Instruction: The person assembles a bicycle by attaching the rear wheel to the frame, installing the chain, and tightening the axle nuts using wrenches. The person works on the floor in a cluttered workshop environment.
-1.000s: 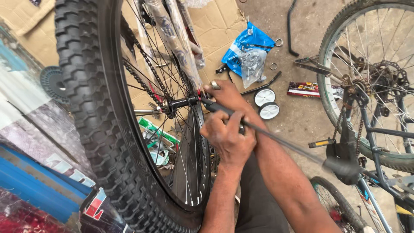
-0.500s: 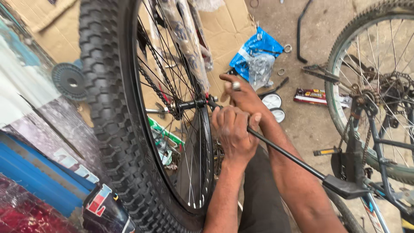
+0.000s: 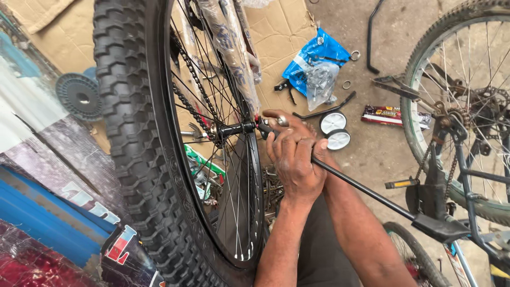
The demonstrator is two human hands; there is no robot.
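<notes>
Hands gripped a kickstand at the wheel's axle: our left hand wrapped shut around its rod, our right hand pinching the axle end. Slipping could skin knuckles on spokes.

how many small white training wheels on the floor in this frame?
2. One white training wheel lies on the concrete just right of the hands; the second sits directly below it, touching or nearly so. Others could be hidden behind the big tyre.
</notes>
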